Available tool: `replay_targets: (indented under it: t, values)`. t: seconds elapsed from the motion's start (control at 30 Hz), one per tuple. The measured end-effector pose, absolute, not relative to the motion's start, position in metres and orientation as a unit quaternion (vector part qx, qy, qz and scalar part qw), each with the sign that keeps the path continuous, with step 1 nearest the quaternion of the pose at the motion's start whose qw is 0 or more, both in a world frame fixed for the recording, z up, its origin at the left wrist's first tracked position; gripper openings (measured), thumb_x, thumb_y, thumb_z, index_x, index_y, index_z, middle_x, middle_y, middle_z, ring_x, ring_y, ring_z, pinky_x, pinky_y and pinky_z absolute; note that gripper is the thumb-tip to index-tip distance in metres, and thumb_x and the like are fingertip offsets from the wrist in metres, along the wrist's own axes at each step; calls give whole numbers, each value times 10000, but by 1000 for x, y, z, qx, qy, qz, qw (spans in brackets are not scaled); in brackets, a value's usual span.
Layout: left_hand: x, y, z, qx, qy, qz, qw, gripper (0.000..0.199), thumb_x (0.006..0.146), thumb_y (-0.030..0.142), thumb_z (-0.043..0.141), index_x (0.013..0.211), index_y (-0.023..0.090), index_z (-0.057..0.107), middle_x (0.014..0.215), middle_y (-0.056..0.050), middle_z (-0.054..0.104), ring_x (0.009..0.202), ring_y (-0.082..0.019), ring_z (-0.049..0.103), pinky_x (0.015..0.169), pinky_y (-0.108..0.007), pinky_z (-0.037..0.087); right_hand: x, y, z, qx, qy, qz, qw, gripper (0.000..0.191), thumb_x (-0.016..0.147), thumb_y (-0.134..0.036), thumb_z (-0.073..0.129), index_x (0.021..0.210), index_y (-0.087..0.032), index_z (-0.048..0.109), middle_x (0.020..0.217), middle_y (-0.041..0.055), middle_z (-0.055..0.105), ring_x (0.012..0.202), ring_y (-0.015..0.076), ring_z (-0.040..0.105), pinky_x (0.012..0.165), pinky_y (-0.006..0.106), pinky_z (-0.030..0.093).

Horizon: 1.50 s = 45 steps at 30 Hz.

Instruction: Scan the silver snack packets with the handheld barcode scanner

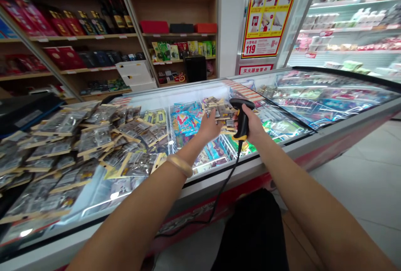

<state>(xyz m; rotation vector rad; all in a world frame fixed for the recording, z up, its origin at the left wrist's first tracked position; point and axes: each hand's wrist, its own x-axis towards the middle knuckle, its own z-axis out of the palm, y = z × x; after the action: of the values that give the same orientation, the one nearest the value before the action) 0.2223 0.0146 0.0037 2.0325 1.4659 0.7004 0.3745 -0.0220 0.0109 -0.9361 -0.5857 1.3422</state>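
Observation:
In the head view, my right hand is wrapped round the grip of a black and yellow barcode scanner, its head tilted to the left. My left hand, with a gold bangle on the wrist, has its fingers closed at the edge of a small packet. That packet is dark and see-through with a cream border, and lies just left of the scanner. Similar packets sit behind and under it. Part of my left fingers is hidden by the hand. A black cable hangs from the scanner's grip.
Many like packets are heaped on the left of the glass-topped chest freezer. Inside it are blue bags and wire baskets. Shelves of boxes stand behind, with a lit display fridge at right.

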Motion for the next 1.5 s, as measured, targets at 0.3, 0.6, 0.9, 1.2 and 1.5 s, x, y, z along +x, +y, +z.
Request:
replay_targets:
  t: [0.3,0.6,0.9,1.2,1.5]
  values:
    - [135,-12,19,793,498,323,134,659,851,343,603,1457,175,406,1512,-164,448,1436,-312,365,1166,-495,324,361,-39,22,-369,-302,571,668,400,794,-551,690,736,-166,597,608,-13,594,413,69,509,378,194,423]
    - [-8,-66,4,786,534,309,-17,471,874,355,527,1300,155,546,1283,-157,628,1202,-278,584,1050,-473,449,253,-74,16,-314,-372,644,590,446,695,-585,756,711,-164,611,651,-14,610,407,68,510,364,201,436]
    - [-21,-79,-19,845,485,223,-2,508,880,410,593,1331,181,547,1306,-173,618,1245,-311,553,1067,-506,423,210,-94,-6,-314,-377,674,552,451,678,-594,754,705,-163,625,635,-10,618,390,73,505,358,204,436]
    - [-15,-89,-15,789,511,341,-8,367,772,339,736,1097,213,625,1006,-79,605,979,-254,610,887,-391,507,216,-98,-5,-320,-351,688,549,441,692,-592,743,760,-170,634,619,-5,620,393,82,501,348,203,425]
    - [-14,-88,-10,648,603,458,86,214,826,372,552,937,231,436,864,-29,625,825,-201,646,752,-310,483,218,-107,-4,-255,-426,697,518,448,697,-602,740,748,-171,626,674,0,628,417,70,506,377,189,429]
